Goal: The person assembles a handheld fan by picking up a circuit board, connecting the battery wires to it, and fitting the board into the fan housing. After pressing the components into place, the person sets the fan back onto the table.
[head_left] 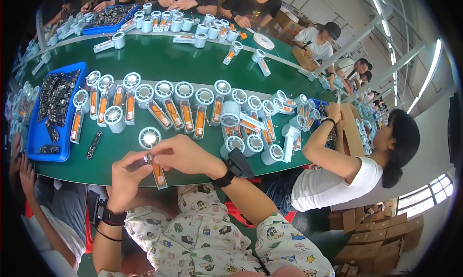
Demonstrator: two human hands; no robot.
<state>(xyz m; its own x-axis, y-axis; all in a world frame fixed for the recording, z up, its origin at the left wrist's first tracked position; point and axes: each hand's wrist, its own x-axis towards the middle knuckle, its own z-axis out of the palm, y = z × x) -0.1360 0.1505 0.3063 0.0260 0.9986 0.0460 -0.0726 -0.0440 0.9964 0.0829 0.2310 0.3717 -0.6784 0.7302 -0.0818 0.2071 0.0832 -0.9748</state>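
Item: one light-blue fan (pixel 150 138), at the near side of the green counter (pixel 120 144), in front of the person; round head away from the body, handle toward it, apparently so that the handle's contents lie within easy view.

Contents: one orange cell (pixel 158 175) in the handle.

Left hand (pixel 126 173): grip narrow, thumb and forefinger pinched at the fan's neck; a small shiny part shows there, its kind too small to tell.

Right hand (pixel 184 154): grip likewise narrow, fingertips bunched at the same neck, facing the left ones; the paired hold seems meant to keep a small part steady.

Stock, beyond the hands: a row of similar fans (pixel 184 90), many with handles toward the person and orange cells showing, presumably lined up for easy reach.

Stock, left: blue tray (pixel 48 157) of dark circuit boards (pixel 59 91), heaped, its raised rim likely keeping them together.

Loose: one single board (pixel 94 145) on the counter between tray and held fan, perhaps set near for the left hand.

Adjacent, right: a co-worker in a white top (pixel 333 185), arms raised over the counter
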